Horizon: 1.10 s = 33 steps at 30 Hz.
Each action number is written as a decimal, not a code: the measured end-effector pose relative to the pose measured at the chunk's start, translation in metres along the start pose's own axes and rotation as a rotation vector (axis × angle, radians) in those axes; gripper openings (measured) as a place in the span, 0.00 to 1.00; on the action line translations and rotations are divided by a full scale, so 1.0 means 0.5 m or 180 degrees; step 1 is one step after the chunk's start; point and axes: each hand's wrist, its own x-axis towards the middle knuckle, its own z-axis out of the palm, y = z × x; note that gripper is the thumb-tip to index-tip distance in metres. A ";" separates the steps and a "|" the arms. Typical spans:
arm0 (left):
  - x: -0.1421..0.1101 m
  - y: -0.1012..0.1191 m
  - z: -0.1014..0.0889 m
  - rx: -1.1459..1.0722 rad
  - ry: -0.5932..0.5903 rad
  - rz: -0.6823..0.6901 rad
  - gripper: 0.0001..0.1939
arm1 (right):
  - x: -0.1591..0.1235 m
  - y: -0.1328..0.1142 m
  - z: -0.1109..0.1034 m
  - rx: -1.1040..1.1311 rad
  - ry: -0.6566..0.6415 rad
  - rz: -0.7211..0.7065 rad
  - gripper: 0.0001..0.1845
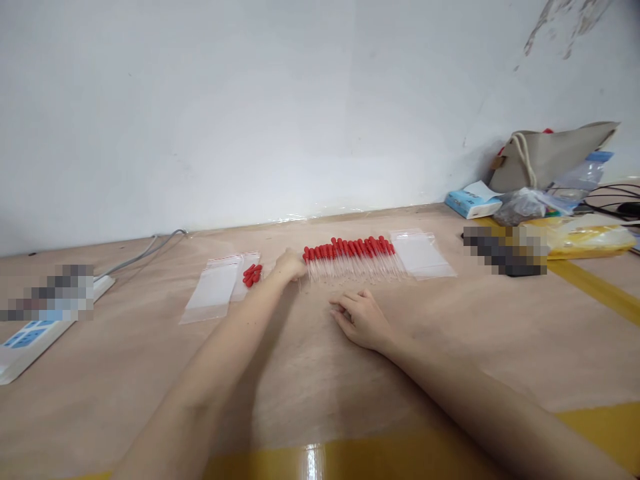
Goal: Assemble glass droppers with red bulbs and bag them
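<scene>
A row of red-bulbed clear droppers point(350, 249) lies on the brown-covered table, bulbs toward the wall. At the row's left end, my left hand point(291, 265) has its fingers closed on a dropper; a thin clear tip shows below them, and the rest is hidden. My right hand point(361, 319) rests on the table just in front of the row, holding nothing, its fingers loosely bent and apart. Left of my left hand, several loose red bulbs point(253, 274) lie beside clear zip bags point(213, 288). More zip bags point(425, 255) lie at the row's right end.
A white power strip point(55, 340) with a grey cable point(140, 255) lies at the left. Toward the right are a blue tissue pack point(473, 201), a yellow package point(585, 237), a dark blurred object point(523, 261) and a grey bag point(555, 157). A wall point(250, 120) stands behind.
</scene>
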 end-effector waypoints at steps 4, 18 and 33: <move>-0.029 -0.002 -0.021 0.0088 0.0029 -0.0131 0.22 | 0.000 0.000 -0.001 0.0001 0.0062 0.0012 0.09; -0.252 -0.060 -0.007 -0.0847 -0.0816 0.1238 0.13 | 0.010 -0.020 0.009 0.0595 0.0249 0.0299 0.11; -0.053 -0.084 -0.198 0.0483 0.0793 0.0263 0.15 | 0.007 0.008 0.000 0.0271 0.0332 0.0257 0.08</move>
